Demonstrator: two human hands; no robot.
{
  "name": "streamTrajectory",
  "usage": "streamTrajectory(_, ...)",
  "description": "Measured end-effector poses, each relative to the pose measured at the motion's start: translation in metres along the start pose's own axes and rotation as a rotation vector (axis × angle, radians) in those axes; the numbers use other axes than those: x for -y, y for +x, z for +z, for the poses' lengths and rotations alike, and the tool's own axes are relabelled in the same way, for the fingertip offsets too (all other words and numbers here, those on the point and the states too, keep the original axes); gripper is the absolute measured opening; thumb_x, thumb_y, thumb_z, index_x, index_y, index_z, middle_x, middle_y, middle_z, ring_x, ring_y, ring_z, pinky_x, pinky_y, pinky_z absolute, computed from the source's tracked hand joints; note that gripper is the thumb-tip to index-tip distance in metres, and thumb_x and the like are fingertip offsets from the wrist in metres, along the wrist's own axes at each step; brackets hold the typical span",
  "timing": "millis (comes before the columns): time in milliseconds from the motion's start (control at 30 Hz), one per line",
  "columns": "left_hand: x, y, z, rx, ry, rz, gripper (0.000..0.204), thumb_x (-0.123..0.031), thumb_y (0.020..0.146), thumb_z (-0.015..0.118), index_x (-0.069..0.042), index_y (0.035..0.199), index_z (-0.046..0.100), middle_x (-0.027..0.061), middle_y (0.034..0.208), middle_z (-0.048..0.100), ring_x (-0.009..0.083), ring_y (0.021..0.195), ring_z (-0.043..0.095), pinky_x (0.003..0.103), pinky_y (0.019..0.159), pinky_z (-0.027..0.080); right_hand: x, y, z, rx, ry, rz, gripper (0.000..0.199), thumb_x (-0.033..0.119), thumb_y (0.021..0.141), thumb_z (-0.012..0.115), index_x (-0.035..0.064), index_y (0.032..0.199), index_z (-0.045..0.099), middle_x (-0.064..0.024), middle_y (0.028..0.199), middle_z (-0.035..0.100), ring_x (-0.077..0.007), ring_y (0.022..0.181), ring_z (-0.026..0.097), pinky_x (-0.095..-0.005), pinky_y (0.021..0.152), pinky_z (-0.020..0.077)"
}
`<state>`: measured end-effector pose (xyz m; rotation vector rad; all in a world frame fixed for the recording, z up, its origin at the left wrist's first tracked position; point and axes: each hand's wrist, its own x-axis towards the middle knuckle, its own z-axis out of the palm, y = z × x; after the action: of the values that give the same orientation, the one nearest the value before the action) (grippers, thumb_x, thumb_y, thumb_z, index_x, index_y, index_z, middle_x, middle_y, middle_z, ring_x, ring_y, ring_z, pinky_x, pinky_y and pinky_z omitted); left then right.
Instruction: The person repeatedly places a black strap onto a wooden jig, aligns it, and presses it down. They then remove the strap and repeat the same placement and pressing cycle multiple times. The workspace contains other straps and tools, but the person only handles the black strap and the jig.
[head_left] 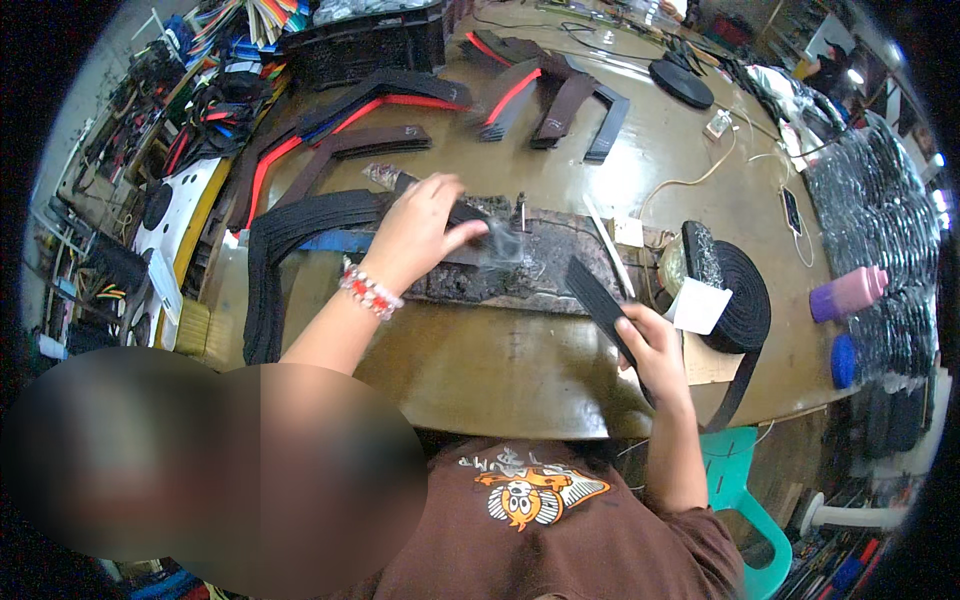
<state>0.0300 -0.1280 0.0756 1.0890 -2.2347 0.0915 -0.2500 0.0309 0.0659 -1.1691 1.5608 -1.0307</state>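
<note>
My left hand (425, 222) is over the scorched, dark work board (570, 262), fingers loosely bent and thumb stretched apart from them. Beneath it passes a dark strip (466, 213); whether my fingers touch it I cannot tell. A hazy, see-through patch hangs beside the thumb, next to a small upright metal post (521, 212). My right hand (655, 350) grips a flat black webbing strap (596, 300), whose free end slants up and left over the board's right part. Left of the board lies a bent stack of black straps (275, 235).
A large roll of black webbing (748, 295) stands at the right, its tail hanging past the table edge. Bundled straps with red layers (370, 108) lie farther back, before a black crate (365, 45). A pink and purple bottle (850, 293) and a phone (791, 210) are at the right.
</note>
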Motion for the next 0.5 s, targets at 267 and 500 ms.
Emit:
streamTrajectory(267, -0.036, -0.006, -0.032, -0.241, -0.485, 0.050, 0.007, -0.012, 0.081, 0.067, -0.005, 0.080, 0.065, 0.0086, 0.076, 0.064, 0.0244, 0.069, 0.060, 0.034, 0.064, 0.046, 0.003, -0.017, 0.001, 0.125, -0.244, -0.429, 0.022, -0.002, 0.084, 0.062, -0.0052, 0.105, 0.060, -0.0053, 0.100, 0.064, -0.0113, 0.094, 0.058, -0.0253, 0.085, 0.0454)
streamTrajectory(500, -0.084, -0.103, 0.009, 0.332, -0.544, -0.519, 0.017, -0.016, 0.085, 0.064, 0.000, 0.080, 0.059, 0.0157, 0.077, 0.062, 0.0287, 0.069, 0.062, 0.036, 0.063, 0.049, -0.018, -0.003, 0.059, 0.144, -0.420, -0.314, 0.021, 0.009, 0.082, 0.063, 0.0042, 0.102, 0.066, -0.0166, 0.085, 0.062, -0.0325, 0.077, 0.060, -0.0388, 0.070, 0.0481)
